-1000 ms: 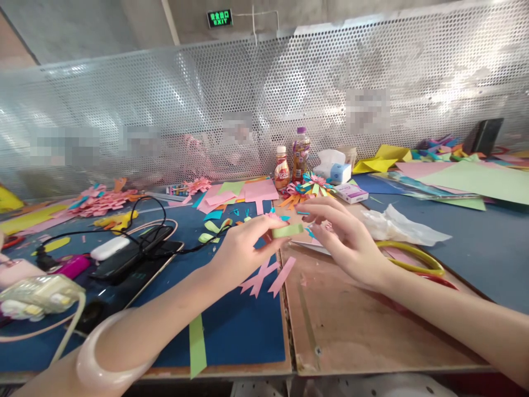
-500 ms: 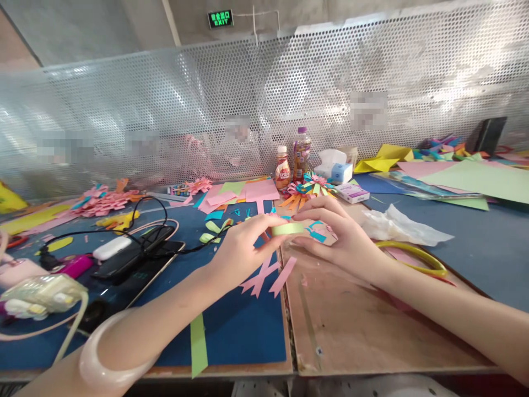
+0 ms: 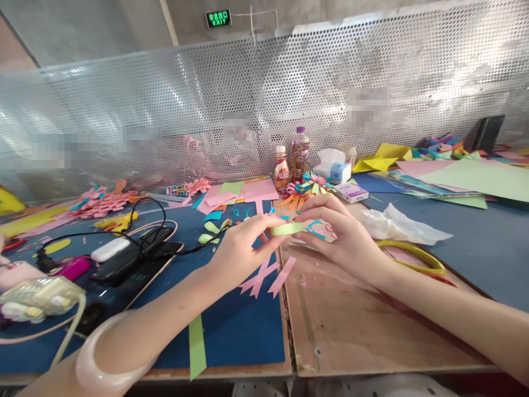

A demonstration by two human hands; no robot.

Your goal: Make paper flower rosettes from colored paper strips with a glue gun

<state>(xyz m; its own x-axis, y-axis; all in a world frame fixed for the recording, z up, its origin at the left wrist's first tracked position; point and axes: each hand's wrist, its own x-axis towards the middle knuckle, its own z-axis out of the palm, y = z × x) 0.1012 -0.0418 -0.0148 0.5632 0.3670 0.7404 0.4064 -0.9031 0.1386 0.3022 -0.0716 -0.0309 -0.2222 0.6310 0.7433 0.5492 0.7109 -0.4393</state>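
Observation:
A light green paper strip [image 3: 286, 229], which looks curved, is held up between my two hands above the seam of the table. My left hand [image 3: 242, 242] pinches its left end between thumb and fingers. At the strip's right end, my right hand [image 3: 345, 231] has its fingers bent and the thumb below, gripping it. Pink paper strips [image 3: 260, 278] with notched ends lie just beneath the hands. Green paper loops [image 3: 212, 230] rest left of my left hand. Behind the hands sits a multicoloured paper flower [image 3: 316, 184].
A phone [image 3: 136, 286], black cables and a power strip [image 3: 41, 298] crowd the left. At the back stand two drink bottles [image 3: 281, 170] and a tissue pack [image 3: 341, 172]. Yellow tape roll [image 3: 438, 264] and crumpled tissue [image 3: 405, 226] lie right. A green strip [image 3: 197, 347] overhangs the front edge.
Both hands keep nearly the same pose on the green strip. The whole view has shifted very slightly.

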